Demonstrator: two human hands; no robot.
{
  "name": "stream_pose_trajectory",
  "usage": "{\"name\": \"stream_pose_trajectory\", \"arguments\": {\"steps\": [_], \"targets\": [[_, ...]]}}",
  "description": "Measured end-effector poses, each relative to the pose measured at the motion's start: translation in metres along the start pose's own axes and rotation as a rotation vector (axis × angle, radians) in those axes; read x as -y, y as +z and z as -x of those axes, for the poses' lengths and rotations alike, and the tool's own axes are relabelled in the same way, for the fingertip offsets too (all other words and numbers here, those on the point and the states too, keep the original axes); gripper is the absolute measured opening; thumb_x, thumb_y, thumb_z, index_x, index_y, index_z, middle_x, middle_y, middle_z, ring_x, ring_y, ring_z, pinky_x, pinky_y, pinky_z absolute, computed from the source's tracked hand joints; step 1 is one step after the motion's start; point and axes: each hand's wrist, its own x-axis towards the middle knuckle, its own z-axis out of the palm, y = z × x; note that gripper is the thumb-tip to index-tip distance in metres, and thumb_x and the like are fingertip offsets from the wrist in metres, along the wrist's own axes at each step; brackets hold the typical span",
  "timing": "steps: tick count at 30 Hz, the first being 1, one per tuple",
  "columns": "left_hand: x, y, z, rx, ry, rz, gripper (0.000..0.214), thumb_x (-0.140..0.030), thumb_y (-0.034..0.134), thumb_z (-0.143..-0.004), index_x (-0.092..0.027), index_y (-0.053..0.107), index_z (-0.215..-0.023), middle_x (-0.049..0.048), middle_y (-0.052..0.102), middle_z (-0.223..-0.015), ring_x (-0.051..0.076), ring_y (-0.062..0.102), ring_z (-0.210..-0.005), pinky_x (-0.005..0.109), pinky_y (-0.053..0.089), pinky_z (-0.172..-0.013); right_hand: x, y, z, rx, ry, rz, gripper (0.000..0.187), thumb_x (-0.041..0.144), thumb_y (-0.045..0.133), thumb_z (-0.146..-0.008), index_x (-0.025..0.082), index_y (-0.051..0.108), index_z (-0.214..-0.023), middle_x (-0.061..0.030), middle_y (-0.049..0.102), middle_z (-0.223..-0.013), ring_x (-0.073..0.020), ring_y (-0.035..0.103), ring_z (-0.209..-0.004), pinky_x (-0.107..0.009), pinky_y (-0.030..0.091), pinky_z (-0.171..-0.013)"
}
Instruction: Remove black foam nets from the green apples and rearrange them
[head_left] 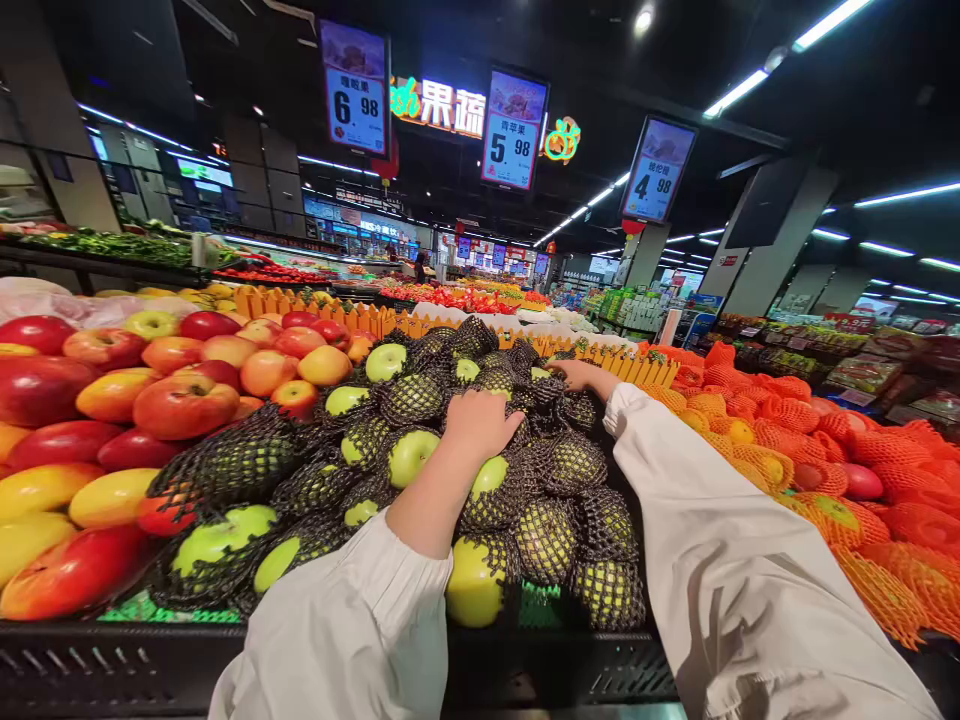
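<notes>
Whether your fingers (564, 368) grip, I can't tell: left hand (480, 424) over the netted green apples (488, 478), right hand (585, 376) at their far edge. Press lightly with both (2 hands can dislodge neighbours), keeping everything inside the black crate (562, 658).

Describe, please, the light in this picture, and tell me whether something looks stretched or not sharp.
Head view: bright ceiling tubes against a dark ceiling; head view: small shiny spots on the red fruit; head view: green apples and left hand fairly sharp, far screens too small to read; head view: right sleeve looks stretched towards the lower edge, probably wide-angle distortion.
</notes>
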Motion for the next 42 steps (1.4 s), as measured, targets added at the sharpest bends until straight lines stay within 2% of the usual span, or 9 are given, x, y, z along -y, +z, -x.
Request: {"name": "stream_pose_trajectory", "arguments": {"steps": [5,9,12,16,20,23,27,34,42], "targets": [[-0.001,0.002,0.001,-0.020,-0.015,0.010,0.048,-0.048,0.044,-0.098,-0.012,0.067,-0.120,0.0182,0.071,-0.118,0.037,0.064,-0.114,0.048,0.052,-0.094,0.024,-0.037,-0.006,0.120,-0.023,-0.172,0.048,0.052,0.047,-0.098,0.017,0.067,-0.125,-0.0112,0.069,-0.127,-0.0231,0.068,-0.105,-0.035,0.054,-0.093],[-0.002,0.004,0.000,-0.149,-0.024,0.055,0.068,-0.043,0.054,-0.095,-0.005,0.040,-0.149,0.0228,0.056,-0.142,0.038,0.054,-0.129,0.048,0.048,-0.103,0.056,-0.039,0.005,0.544,-0.108,-0.123,0.038,0.045,0.084,-0.069,0.016,0.075,-0.091,-0.0048,0.074,-0.088,-0.0178,0.066,-0.079,-0.029,0.052,-0.075],[-0.004,0.001,0.000,-0.267,0.010,0.131,0.080,-0.037,0.062,-0.090,-0.006,0.026,-0.155,0.0232,0.049,-0.149,0.036,0.053,-0.132,0.045,0.047,-0.104,0.083,-0.044,0.014,0.394,-0.259,-0.373,0.032,0.044,0.082,-0.070,0.017,0.071,-0.084,-0.0017,0.070,-0.080,-0.0141,0.061,-0.074,-0.028,0.050,-0.073],[-0.005,-0.008,0.003,-0.404,-0.105,0.241,0.047,-0.021,0.053,-0.091,-0.017,0.048,-0.137,0.0148,0.071,-0.119,0.032,0.069,-0.107,0.041,0.054,-0.088,0.101,-0.057,0.010,0.062,-0.285,-0.735,0.041,0.055,0.066,-0.088,0.019,0.067,-0.106,-0.0032,0.069,-0.094,-0.0113,0.060,-0.074,-0.025,0.049,-0.067],[-0.004,-0.014,0.007,-0.556,-0.301,0.324,0.045,-0.020,0.056,-0.087,-0.019,0.049,-0.131,0.0136,0.072,-0.116,0.033,0.070,-0.105,0.040,0.056,-0.081,0.090,-0.044,-0.003,0.034,0.036,-0.176,0.038,0.043,0.042,-0.104,0.014,0.065,-0.115,-0.0102,0.070,-0.107,-0.0146,0.066,-0.087,-0.026,0.051,-0.073],[-0.004,-0.013,0.008,-0.559,-0.318,0.351,0.046,-0.019,0.059,-0.083,-0.021,0.050,-0.128,0.0113,0.071,-0.119,0.032,0.070,-0.106,0.039,0.056,-0.082,0.075,-0.020,-0.004,0.304,0.135,0.225,0.033,0.039,0.072,-0.088,0.013,0.072,-0.108,-0.0107,0.074,-0.107,-0.0211,0.069,-0.093,-0.028,0.052,-0.078],[-0.005,-0.011,0.007,-0.558,-0.287,0.339,0.042,-0.016,0.058,-0.082,-0.022,0.054,-0.123,0.0106,0.070,-0.120,0.030,0.069,-0.109,0.038,0.055,-0.086,0.059,-0.005,0.000,0.480,0.190,0.321,0.039,0.022,0.094,-0.057,0.017,0.078,-0.093,-0.0053,0.077,-0.092,-0.0233,0.071,-0.081,-0.027,0.053,-0.072],[-0.004,-0.011,0.007,-0.567,-0.281,0.327,0.043,-0.016,0.059,-0.081,-0.021,0.055,-0.123,0.0104,0.070,-0.120,0.030,0.068,-0.111,0.038,0.055,-0.088,0.044,-0.005,-0.009,0.096,0.238,0.567,0.056,0.011,0.048,-0.094,0.008,0.040,-0.150,-0.0315,0.027,-0.157,-0.0427,0.046,-0.137,-0.051,0.044,-0.104],[-0.005,-0.010,0.007,-0.548,-0.277,0.306,0.041,-0.017,0.058,-0.082,-0.023,0.055,-0.122,0.0089,0.070,-0.123,0.030,0.069,-0.108,0.038,0.055,-0.084,0.042,0.050,-0.026,0.550,0.186,0.424,0.074,0.031,0.084,-0.069,0.018,0.060,-0.138,-0.0133,0.067,-0.130,-0.0289,0.068,-0.112,-0.031,0.056,-0.091]]}}
